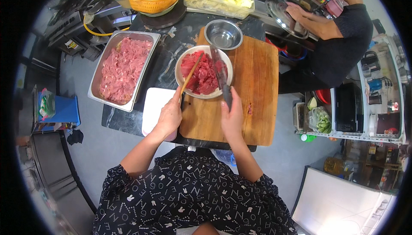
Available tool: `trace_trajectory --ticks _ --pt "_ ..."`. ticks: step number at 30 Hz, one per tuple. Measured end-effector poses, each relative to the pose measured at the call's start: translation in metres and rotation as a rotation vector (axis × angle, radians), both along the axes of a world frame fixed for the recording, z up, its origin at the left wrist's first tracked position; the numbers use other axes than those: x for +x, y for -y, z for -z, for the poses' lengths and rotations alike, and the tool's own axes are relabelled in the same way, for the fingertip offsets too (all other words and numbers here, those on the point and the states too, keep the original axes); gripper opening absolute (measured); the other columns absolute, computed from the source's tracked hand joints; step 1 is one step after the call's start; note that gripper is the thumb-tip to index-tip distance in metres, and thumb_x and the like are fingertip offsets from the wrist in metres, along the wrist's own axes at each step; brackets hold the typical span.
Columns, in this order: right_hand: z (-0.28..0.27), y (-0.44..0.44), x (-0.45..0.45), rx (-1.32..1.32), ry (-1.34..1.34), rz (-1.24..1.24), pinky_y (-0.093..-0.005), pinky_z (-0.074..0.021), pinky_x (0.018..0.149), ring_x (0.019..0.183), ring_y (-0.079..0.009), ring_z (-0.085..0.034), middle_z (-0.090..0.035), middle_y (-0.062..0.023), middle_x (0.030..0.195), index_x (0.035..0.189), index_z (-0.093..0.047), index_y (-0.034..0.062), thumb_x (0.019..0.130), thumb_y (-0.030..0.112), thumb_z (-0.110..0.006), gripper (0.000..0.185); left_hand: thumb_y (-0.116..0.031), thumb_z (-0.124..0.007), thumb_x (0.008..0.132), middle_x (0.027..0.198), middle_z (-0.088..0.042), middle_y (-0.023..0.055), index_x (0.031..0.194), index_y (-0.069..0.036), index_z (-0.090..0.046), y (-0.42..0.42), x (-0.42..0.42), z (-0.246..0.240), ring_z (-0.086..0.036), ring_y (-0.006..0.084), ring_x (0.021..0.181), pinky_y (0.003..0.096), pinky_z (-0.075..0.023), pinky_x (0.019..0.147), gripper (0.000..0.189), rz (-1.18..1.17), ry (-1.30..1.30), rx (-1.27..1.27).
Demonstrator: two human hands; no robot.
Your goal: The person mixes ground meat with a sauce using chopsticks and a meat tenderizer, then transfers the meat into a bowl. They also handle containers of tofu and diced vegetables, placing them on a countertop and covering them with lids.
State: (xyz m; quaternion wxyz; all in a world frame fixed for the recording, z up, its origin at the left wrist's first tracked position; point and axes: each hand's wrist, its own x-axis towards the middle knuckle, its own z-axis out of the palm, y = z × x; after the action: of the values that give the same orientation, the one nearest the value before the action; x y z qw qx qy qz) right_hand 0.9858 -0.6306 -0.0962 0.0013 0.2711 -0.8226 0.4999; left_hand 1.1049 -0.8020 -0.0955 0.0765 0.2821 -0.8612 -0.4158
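My left hand [170, 114] is closed on wooden chopsticks [192, 72], whose far ends reach over sliced red meat [202, 82] in a white bowl [178, 80]. In my right hand [232, 114] is the dark handle of a knife [219, 66]; its blade, smeared with meat, lies across the bowl's right side. The bowl stands at the left edge of a wooden cutting board [254, 83]. Just behind it is a steel bowl [223, 35], which looks empty. A small scrap of meat [250, 109] lies on the board to the right of my right hand.
Left of the board are a steel tray [156, 42] of paler sliced meat and a white lidded container [157, 106]. An orange basket [154, 5] and a plastic tub [219, 8] of cut cabbage stand at the back. A co-worker [341, 42] holds a metal lid [280, 16] at the right.
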Motion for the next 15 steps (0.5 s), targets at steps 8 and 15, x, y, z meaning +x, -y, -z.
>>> trace_trajectory --ticks 8,15 --pt "0.038 -0.155 -0.047 -0.376 0.63 0.265 -0.0195 -0.0332 0.045 0.052 -0.004 -0.043 -0.052 0.0033 0.068 0.117 -0.056 0.0035 0.096 0.022 -0.059 0.028 -0.005 -0.043 0.094 0.114 -0.057 0.0333 0.148 -0.008 -0.028 -0.021 0.014 -0.002 -0.058 0.0473 0.102 0.0497 -0.0462 0.088 0.056 0.15 -0.217 -0.07" --pt "0.097 -0.224 -0.001 -0.441 0.795 0.522 -0.0215 -0.0401 0.048 0.054 -0.0066 -0.048 -0.055 0.0011 0.071 0.112 -0.056 0.0064 0.096 0.024 -0.059 0.024 -0.009 -0.044 0.093 0.102 -0.059 0.0361 0.148 -0.006 -0.02 -0.076 0.015 0.057 -0.058 0.0501 0.095 0.0538 -0.0451 0.085 0.06 0.423 0.204 0.181"
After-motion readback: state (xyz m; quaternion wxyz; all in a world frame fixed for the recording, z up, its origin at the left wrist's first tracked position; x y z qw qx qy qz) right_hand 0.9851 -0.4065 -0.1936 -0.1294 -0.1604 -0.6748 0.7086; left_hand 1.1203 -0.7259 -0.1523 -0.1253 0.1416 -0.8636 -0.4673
